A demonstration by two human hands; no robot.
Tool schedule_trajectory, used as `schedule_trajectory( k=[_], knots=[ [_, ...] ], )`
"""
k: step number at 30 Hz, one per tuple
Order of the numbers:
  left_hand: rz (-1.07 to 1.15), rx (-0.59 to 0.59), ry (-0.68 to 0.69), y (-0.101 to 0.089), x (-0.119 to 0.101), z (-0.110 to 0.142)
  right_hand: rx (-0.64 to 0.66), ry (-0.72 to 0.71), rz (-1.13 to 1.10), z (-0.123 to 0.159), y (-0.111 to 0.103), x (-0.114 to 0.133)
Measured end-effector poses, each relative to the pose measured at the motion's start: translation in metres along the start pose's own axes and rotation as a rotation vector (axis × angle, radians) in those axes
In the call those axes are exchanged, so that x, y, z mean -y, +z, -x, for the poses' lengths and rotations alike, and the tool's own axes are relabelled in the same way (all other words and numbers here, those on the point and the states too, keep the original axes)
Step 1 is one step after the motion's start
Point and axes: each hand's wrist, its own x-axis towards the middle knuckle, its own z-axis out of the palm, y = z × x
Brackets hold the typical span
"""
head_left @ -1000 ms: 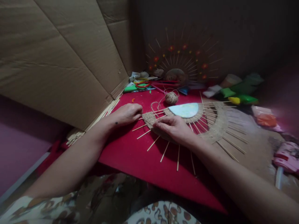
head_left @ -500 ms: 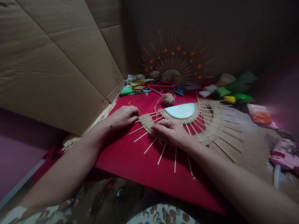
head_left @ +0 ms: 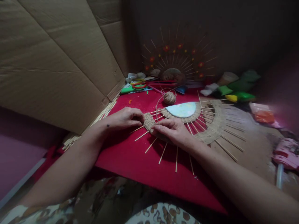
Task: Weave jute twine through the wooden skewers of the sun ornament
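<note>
A half-round fan of thin wooden sticks with a woven twine band (head_left: 213, 128) lies on the red tabletop, a pale blue half disc (head_left: 181, 109) at its centre. My left hand (head_left: 130, 117) has its fingers pinched at the left end of the woven band, around the outermost sticks. Against the band's lower left part, my right hand (head_left: 174, 130) grips with thumb and fingers together. A strand of twine runs from the sticks up to a twine ball (head_left: 169, 97) just behind the fan.
Red-handled scissors (head_left: 139, 85) and coloured scraps lie at the back. A finished fan with red flowers (head_left: 173, 59) leans on the wall. At right are a pink glue gun (head_left: 286, 154) and clay packets (head_left: 263, 115). Cardboard (head_left: 58, 62) stands at left beside a stick bundle (head_left: 102, 115).
My left hand has shifted slightly right along the end of the woven band, now covering more of the stick tips. My right hand keeps its hold, and the view has moved a little.
</note>
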Motion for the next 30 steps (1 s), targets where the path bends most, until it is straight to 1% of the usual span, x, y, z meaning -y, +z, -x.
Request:
schedule_trajectory(
  k=[2, 6, 8, 11, 13, 16, 18, 22, 26, 30],
  knots=[
    [-0.002, -0.017, -0.006, -0.004, 0.0, 0.001, -0.006, -0.048, 0.013, 0.0, 0.0, 0.001],
    [0.02, -0.138, -0.033, -0.01, 0.0, 0.004, -0.03, -0.169, 0.065, -0.001, -0.002, 0.003],
    [0.023, -0.155, -0.02, -0.011, 0.001, 0.005, -0.034, -0.181, 0.071, -0.001, -0.002, 0.003],
    [0.016, -0.115, 0.028, -0.007, 0.001, 0.003, -0.017, -0.079, 0.009, 0.0, -0.001, 0.003],
    [0.04, -0.061, 0.077, -0.003, -0.002, 0.002, 0.004, -0.016, -0.014, 0.001, -0.001, 0.003],
    [0.08, 0.015, 0.192, 0.002, -0.006, 0.0, 0.02, -0.004, 0.005, 0.001, 0.0, 0.004],
    [0.086, 0.028, 0.246, 0.003, -0.008, 0.0, 0.024, -0.013, 0.004, 0.001, 0.0, 0.006],
    [0.06, 0.018, 0.263, 0.005, -0.007, 0.0, 0.082, -0.03, -0.034, 0.0, 0.0, 0.006],
    [0.046, 0.064, 0.279, 0.005, -0.005, 0.0, 0.134, -0.024, -0.039, 0.001, 0.002, 0.006],
    [0.071, 0.09, 0.291, 0.004, -0.008, 0.0, 0.173, 0.001, -0.017, 0.003, 0.003, 0.008]
  ],
)
